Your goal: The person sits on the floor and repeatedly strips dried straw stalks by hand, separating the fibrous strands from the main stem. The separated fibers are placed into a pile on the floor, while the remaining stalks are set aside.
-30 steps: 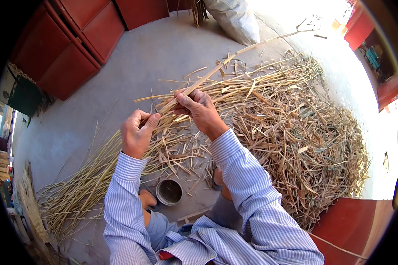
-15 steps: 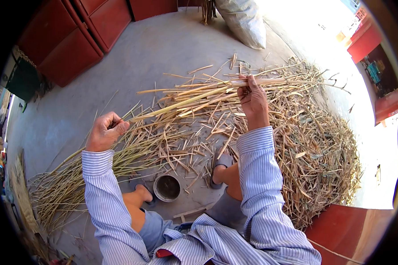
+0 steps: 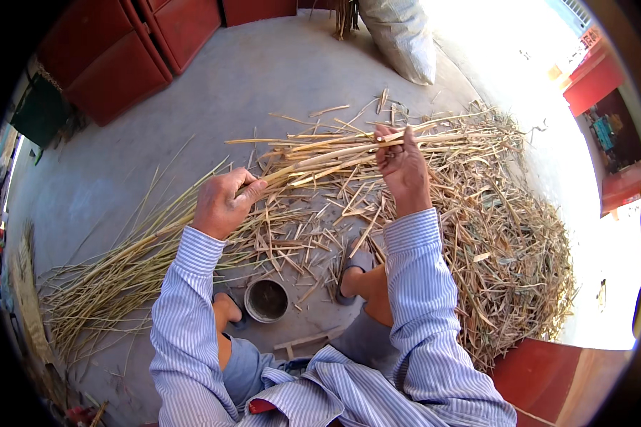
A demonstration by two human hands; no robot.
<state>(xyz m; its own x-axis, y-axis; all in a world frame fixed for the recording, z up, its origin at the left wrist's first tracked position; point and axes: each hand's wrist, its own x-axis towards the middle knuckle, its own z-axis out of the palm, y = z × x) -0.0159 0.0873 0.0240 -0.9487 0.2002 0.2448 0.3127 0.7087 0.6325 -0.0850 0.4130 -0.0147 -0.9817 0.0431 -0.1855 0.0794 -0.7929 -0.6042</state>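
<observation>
My left hand is closed in a fist on a long, thin dry stalk. The stalk runs up to the right toward my right hand, which pinches it between thumb and fingers. Beneath and beyond the held stalk lies a loose bundle of dry straw-coloured stalks. Thin, greener peeled stalks fan out on the floor below my left hand. A large heap of stripped husks and dry leaves spreads to the right of my right forearm.
A small round bowl stands on the concrete floor between my feet. Red cabinets are at the far left, beside a dark green container. A white sack leans at the back. Something red sits at the lower right.
My left hand has moved right and slightly up along the stalk, nearer to my right hand. My right hand has stayed in nearly the same place, its fingers shifted slightly.
</observation>
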